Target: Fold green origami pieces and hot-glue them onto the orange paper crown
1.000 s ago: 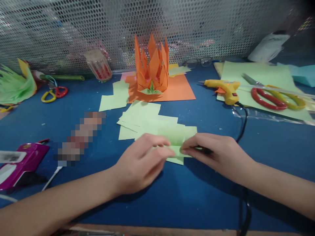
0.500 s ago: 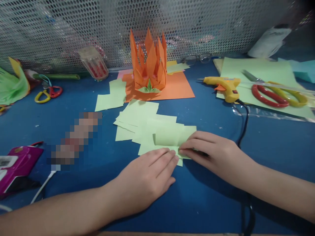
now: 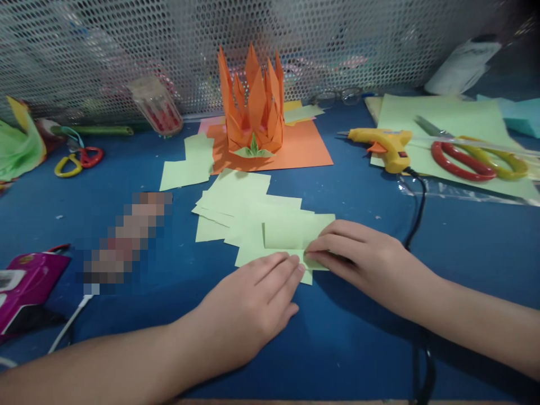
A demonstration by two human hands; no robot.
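My left hand point(image 3: 248, 304) lies flat on the blue table, its stretched fingers pressing the near edge of a folded light green paper square point(image 3: 287, 239). My right hand point(image 3: 363, 259) rests on the paper's right side, fingers together, pinching down its folded corner. The fold sits on a loose pile of green paper squares point(image 3: 236, 202). Behind the pile stands an orange folded paper crown point(image 3: 251, 109) on an orange sheet point(image 3: 304, 149).
A yellow glue gun point(image 3: 386, 147) with its black cord point(image 3: 417, 211) lies at right beside red-and-yellow scissors point(image 3: 476, 163) on a green sheet point(image 3: 447, 121). A magenta device point(image 3: 25, 281), small scissors point(image 3: 76, 160) and a jar point(image 3: 158, 107) are at left. Perforated mesh point(image 3: 126, 45) backs the table.
My left hand has slid off the top of the paper and flattened along its near edge. The folded flap now shows. My right hand has stayed on the right corner.
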